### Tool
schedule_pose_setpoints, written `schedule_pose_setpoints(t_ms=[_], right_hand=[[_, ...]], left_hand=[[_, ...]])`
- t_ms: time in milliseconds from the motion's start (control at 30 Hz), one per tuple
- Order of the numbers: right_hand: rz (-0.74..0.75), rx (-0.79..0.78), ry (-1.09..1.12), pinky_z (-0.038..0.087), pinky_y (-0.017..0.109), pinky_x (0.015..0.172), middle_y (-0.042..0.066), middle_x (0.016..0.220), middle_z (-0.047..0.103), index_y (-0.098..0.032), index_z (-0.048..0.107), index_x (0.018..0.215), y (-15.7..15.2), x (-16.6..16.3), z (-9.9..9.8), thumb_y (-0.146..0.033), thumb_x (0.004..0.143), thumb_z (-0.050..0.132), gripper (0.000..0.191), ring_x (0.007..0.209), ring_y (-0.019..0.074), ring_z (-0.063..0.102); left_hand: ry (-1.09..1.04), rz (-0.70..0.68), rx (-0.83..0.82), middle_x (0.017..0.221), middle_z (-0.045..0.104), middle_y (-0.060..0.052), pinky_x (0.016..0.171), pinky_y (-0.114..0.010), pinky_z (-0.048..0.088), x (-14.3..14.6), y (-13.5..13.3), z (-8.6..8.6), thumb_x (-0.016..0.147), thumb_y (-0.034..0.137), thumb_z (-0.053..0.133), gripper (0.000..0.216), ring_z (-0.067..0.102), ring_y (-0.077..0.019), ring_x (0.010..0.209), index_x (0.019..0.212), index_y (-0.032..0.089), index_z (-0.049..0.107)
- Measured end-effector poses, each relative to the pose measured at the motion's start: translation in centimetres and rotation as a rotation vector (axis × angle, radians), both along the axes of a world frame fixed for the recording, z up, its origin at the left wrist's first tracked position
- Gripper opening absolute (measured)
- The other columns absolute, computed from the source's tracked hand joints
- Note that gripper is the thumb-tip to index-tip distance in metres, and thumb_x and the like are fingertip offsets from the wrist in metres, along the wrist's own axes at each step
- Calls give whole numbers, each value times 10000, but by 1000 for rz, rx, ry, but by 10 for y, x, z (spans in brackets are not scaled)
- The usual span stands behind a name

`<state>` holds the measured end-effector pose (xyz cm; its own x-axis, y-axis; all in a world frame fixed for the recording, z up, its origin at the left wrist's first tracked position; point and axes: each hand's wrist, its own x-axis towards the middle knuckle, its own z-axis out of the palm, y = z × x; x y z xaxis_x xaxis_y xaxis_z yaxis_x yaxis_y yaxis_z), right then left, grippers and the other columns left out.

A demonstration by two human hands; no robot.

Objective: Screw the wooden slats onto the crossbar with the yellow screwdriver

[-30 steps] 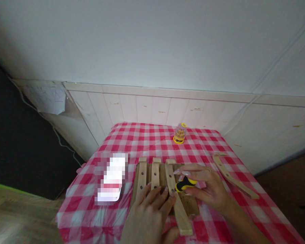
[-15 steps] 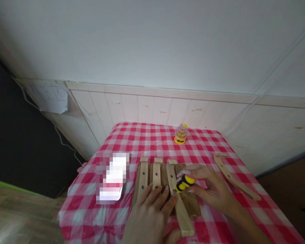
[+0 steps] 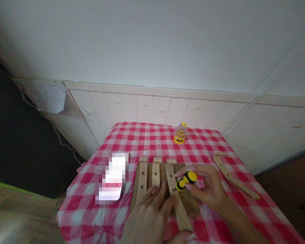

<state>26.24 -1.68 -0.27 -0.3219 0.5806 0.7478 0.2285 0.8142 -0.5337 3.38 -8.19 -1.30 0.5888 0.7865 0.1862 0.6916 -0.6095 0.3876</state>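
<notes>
My right hand [image 3: 205, 186] pinches a yellow-and-black screwdriver [image 3: 186, 181], whose tip is hidden by my fingers close to a screw hole in a long pale wooden slat [image 3: 173, 188]. That slat and two shorter ones [image 3: 142, 179] lie across a darker wooden board [image 3: 187, 200]. Spread over the slats, my left hand [image 3: 148, 213] presses them down, and its thumb shows below the long slat's lower end. A curved wooden piece [image 3: 231, 178] lies to the right of my right hand.
A small yellow-based bit holder [image 3: 180, 133] stands near the far edge of the red-and-white gingham tablecloth [image 3: 91, 210]. A pixelated white object [image 3: 112, 178] lies left of the slats. Panelled wall stands behind the table; a wooden floor lies below at left.
The screwdriver has turned in my right hand's fingers, its handle end now swinging up and right. My left thumb has come into view at the bottom. The slats have not moved.
</notes>
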Motion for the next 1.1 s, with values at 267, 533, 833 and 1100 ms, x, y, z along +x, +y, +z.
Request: schedule_pose_setpoints(t_ms=[267,533,833,1100], right_hand=[[54,118,-130,679,269,737,68,898,852,-261,707,1151,3,-5,24,-361,1064,582,182,817,196,833],[61,69,-157,679,289,802,108,976,851,-226,697,1244,2,1,23,-341,1085,515,268,889,210,836],[166,-71,-169,661,263,864,78,1084,867,-300,713,1319,5,8,27,-317,1052,618,284,986,195,832],[-20,23,-49,643,281,663,56,864,826,-280,720,1107,0,-4,15,-457,981,696,219,736,207,800]], left_hand=[[-50,-4,7,1379,683,-192,1001,-481,605,-1,-3,3,893,661,755,697,654,-383,1281,1356,159,616],[-59,-36,-33,1392,675,-194,1009,-485,597,-5,-3,5,968,708,613,662,601,-396,1343,1332,154,621],[21,-147,5,1401,680,-113,1101,-498,522,-6,3,14,1037,618,569,473,615,-348,1339,1425,359,649],[52,-182,8,1322,725,-116,1099,-499,525,-5,4,18,1073,594,509,480,655,-332,1291,1466,343,621]])
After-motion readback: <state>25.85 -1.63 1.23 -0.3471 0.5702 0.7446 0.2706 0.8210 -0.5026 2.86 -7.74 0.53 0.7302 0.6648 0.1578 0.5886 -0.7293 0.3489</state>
